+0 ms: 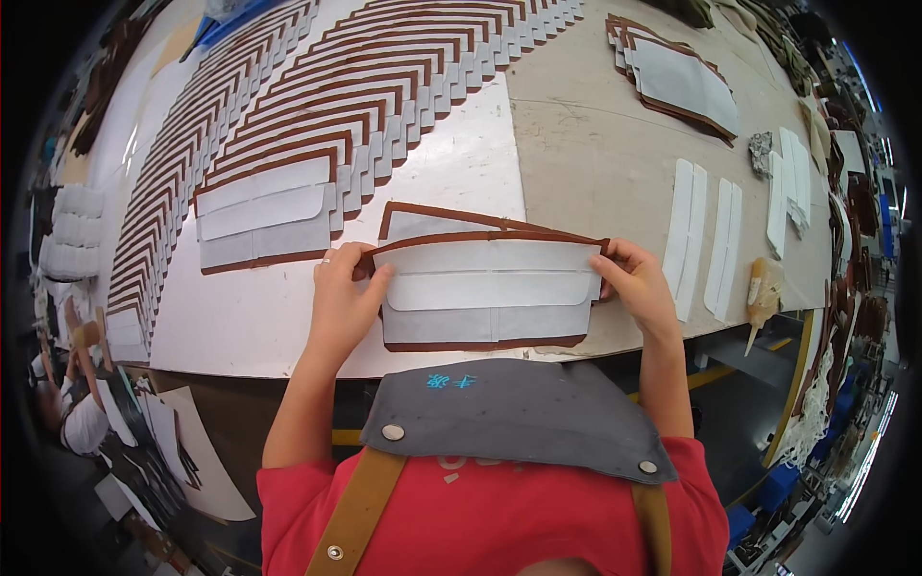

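Near the table's front edge I hold a brown-edged panel [490,290] with a pale backing and a white strip across it. My left hand [346,296] pinches its upper left corner, thumb on the front. At the upper right corner my right hand [638,283] grips it the same way, fingers behind. Another brown-edged panel [432,225] lies just beyond, partly covered by the held one. To the left, a similar panel [264,213] forms the near end of a long overlapping row [384,91].
A second overlapping row [182,168] runs along the table's left side. At the far right lies a stack of panels [677,82]. White strips [684,235] and a glue bottle [762,293] with a thin nozzle lie right of my right hand. A person [82,413] is at far left.
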The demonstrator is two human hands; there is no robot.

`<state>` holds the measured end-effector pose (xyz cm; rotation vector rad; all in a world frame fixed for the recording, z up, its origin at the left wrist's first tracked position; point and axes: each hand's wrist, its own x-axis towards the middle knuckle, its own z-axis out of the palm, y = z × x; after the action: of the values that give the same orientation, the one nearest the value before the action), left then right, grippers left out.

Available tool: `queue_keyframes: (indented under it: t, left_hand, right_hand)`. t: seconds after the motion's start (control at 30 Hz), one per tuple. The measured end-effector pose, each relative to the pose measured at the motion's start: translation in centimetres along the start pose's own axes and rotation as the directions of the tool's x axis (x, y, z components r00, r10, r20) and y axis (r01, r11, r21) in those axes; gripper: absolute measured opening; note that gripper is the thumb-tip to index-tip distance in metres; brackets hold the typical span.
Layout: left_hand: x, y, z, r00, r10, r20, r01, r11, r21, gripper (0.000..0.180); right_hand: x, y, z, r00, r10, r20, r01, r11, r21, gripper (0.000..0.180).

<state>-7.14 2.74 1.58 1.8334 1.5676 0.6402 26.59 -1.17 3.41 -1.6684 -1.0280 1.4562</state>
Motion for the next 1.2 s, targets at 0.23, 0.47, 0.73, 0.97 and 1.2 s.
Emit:
queue_keyframes:
  t: [0.23, 0.47, 0.73, 0.97, 1.2]
  left_hand:
    - [0.4, 0.2, 0.1, 1.000, 0.005, 0.004, -0.005, 1.000, 0.000, 0.018]
    - [-0.4, 0.4, -0.8, 0.986, -0.165, 0.021, 0.158, 0.890, -0.429, 0.016]
    - [-1.4, -5.1, -7.5, 0.902, -0.251, -0.353, 0.067, 0.886, -0.459, 0.019]
    - [1.9, -13.6, -16.3, 0.783, -0.237, -0.575, 0.140, 0.968, -0.208, 0.018]
    - [6.2, -18.8, -16.4, 0.778, -0.104, -0.620, 0.159, 0.987, 0.034, 0.020]
  right_hand:
    - [0.3, 0.3, 0.1, 1.000, -0.012, -0.023, 0.013, 0.999, 0.034, 0.015]
    - [0.1, -0.1, 1.8, 0.993, -0.082, -0.090, 0.090, 0.992, 0.091, 0.018]
    - [2.8, -4.5, 10.7, 0.962, -0.101, 0.255, 0.090, 0.994, 0.054, 0.021]
    - [9.2, -8.9, 21.2, 0.890, -0.163, 0.426, 0.220, 0.972, -0.088, 0.024]
    - [12.8, -10.2, 24.9, 0.913, -0.073, 0.402, 0.221, 0.916, -0.335, 0.024]
